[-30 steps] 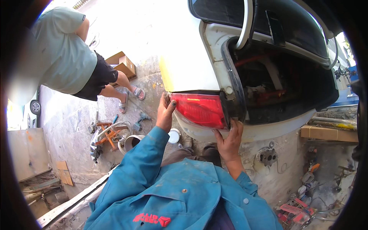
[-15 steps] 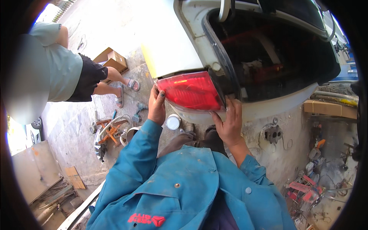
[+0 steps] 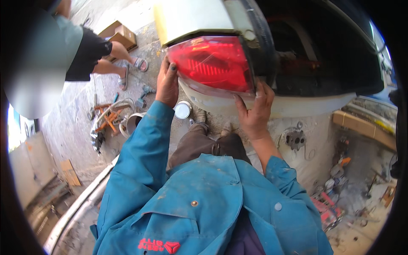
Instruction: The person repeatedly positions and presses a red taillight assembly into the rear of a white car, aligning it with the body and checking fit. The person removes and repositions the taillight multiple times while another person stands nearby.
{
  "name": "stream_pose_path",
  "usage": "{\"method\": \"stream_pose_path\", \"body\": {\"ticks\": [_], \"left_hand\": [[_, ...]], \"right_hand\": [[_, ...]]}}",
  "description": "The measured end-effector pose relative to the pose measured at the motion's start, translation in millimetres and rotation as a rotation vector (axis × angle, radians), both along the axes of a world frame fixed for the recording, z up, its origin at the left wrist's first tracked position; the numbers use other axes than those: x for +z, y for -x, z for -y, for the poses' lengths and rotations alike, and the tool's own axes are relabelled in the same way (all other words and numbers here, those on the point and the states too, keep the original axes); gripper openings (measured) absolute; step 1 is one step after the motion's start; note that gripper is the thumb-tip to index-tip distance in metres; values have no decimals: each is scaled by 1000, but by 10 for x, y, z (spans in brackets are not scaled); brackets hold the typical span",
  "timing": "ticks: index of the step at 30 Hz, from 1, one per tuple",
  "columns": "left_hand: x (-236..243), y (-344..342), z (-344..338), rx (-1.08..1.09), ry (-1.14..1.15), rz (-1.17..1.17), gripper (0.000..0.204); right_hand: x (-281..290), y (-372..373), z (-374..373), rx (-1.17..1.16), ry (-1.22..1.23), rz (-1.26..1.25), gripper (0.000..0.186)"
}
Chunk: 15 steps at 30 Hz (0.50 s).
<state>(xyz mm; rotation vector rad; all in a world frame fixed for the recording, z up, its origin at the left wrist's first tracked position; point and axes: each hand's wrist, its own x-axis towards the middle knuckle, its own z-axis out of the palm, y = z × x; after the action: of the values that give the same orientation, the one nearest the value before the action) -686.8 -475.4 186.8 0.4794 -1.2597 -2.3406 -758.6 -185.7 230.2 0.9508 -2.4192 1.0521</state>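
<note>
A red car tail light (image 3: 214, 63) sits at the rear corner of a white car body (image 3: 195, 17), just beside the dark rear window (image 3: 323, 63). My left hand (image 3: 168, 87) grips the lamp's left end, with its thumb on the red lens and its other fingers partly hidden at the edge. At the lower right corner, my right hand (image 3: 258, 108) pinches the lamp's edge, thumb below and fingers against the side. A dark gap shows between the lamp's upper edge and the white panel. Whether the lamp is fastened cannot be seen.
Another person (image 3: 80, 51) stands at the left near an open cardboard box (image 3: 127, 37). On the floor lie a round can (image 3: 182, 110), a cordless drill (image 3: 144, 95) and an orange-framed tool pile (image 3: 111, 119). A metal part (image 3: 294, 138) and a long carton (image 3: 361, 127) are at the right.
The car and tail light appear higher in the picture, and the lamp looks larger. Both hands stay at its edges. The other person has shifted toward the upper left of the view.
</note>
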Motion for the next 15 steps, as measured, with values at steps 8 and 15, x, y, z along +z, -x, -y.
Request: {"method": "stream_pose_path", "body": {"ticks": [8,15], "left_hand": [[-92,68,-234,174,55,-11,104],[12,23,-385,182,24,-120,112]], "right_hand": [[-95,152,-171,152,-36,-27,81],[-41,70,-250,161,-8,2,72]]}}
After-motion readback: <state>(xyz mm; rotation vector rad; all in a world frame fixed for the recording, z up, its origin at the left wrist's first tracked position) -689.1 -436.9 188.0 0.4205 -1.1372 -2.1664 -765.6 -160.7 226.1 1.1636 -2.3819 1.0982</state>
